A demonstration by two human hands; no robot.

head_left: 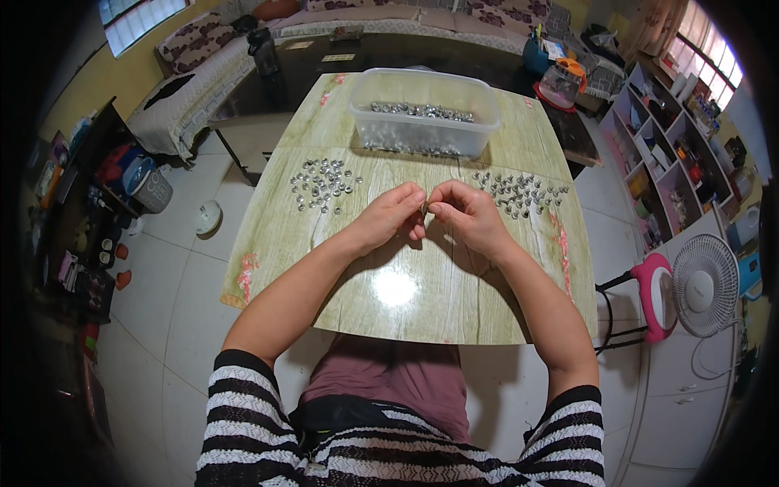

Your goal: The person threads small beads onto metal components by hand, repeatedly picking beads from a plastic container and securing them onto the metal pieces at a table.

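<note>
My left hand (388,214) and my right hand (469,214) meet above the middle of the table, fingertips pinched together. Between them sits a small metal piece (423,208), mostly covered by the fingers, so its exact shape cannot be made out. Left of my hands, round shiny caps (324,183) lie scattered in a loose group. To the right is a group of small silvery pieces with stems (521,195). Beyond my hands stands a clear plastic tub (422,130) holding a heap of small metal parts.
The table top (381,316) has a pale green wood-grain cover. A dark table (308,65) adjoins its far side, carrying a jug with an orange lid (561,83). At the right are a pink stool (654,297) and a white fan (704,286). Shelves line both sides.
</note>
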